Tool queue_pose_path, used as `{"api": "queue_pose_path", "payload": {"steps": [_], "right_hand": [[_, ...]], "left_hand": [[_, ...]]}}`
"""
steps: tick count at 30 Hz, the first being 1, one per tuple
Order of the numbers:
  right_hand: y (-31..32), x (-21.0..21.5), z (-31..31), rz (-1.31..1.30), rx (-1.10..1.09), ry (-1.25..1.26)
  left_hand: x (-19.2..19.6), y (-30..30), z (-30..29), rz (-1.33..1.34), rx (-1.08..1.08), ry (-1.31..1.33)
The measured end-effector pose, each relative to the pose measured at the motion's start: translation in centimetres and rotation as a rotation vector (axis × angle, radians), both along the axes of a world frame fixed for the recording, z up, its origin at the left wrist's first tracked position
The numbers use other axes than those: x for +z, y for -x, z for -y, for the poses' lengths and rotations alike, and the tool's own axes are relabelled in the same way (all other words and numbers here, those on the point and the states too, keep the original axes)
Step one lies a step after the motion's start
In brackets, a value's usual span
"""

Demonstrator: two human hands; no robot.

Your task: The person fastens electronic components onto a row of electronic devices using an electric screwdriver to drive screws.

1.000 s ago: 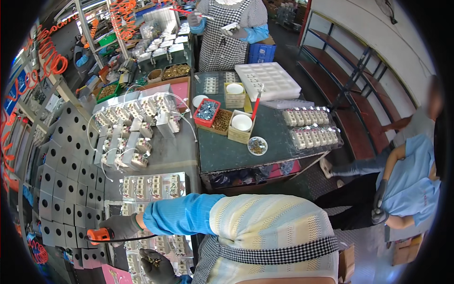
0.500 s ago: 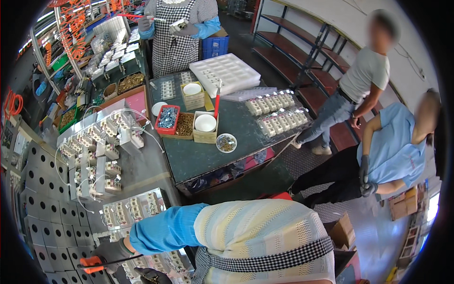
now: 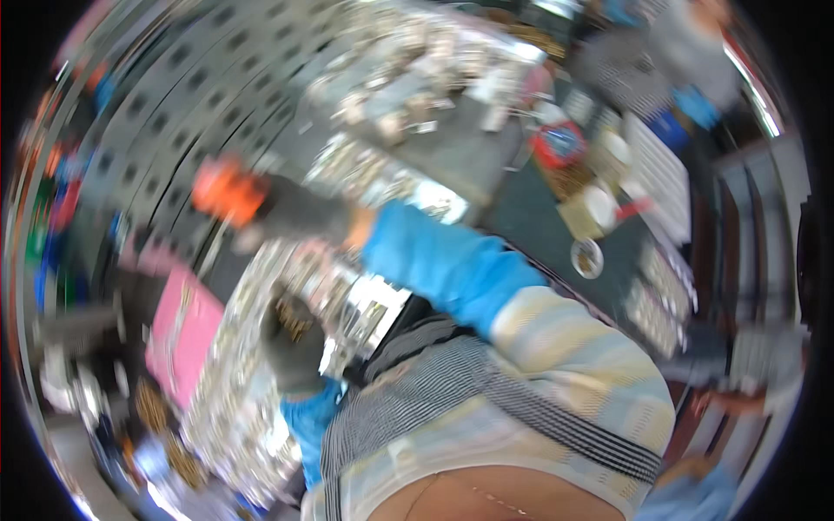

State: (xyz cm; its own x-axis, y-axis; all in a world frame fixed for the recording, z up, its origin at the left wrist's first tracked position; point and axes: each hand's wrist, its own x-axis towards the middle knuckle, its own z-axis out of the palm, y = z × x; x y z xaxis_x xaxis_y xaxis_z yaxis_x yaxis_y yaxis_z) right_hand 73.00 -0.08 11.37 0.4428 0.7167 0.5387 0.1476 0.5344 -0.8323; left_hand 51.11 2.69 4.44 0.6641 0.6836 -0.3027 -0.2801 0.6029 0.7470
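Note:
The whole view is smeared by motion. My right hand (image 3: 304, 208), in a dark grey glove under a blue sleeve, is wrapped around an orange tool (image 3: 230, 191); its shape suggests a power screwdriver, but its tip is blurred. My left hand (image 3: 291, 356), gloved too, sits lower and nearer my body. Small brass-coloured screws (image 3: 293, 319) lie in it, on the curled fingers or palm. Between and beyond both hands are rows of small pale block-like parts (image 3: 382, 178) on the bench. A shiny metal plate (image 3: 375, 304) shows next to my left hand.
Grey panels with dark round holes (image 3: 178, 130) stand at the upper left. A pink sheet (image 3: 184, 334) lies left of the parts. On the dark green table (image 3: 530, 204) are a red bin (image 3: 556, 143) and a bowl (image 3: 587, 259). Other people are at the right.
My view has swung round, so the bench and both hands sit higher in the picture. My left hand with the screws has come fully into view. The orange tool stays in my right hand.

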Motion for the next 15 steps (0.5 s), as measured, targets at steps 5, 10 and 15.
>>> {"api": "queue_pose_path", "payload": {"steps": [5,10,15], "right_hand": [[-1.1,4.1,3.3,-0.184,-0.045,0.088],[-2.5,1.5,5.1,0.002,-0.295,0.116],[-4.0,-2.0,4.7,-0.207,-0.292,0.125]], "left_hand": [[0.9,1.9,0.0,0.533,0.034,0.738],[0.9,1.6,0.4,0.582,0.037,0.728],[1.2,0.5,1.0,0.528,0.034,0.731]]}}
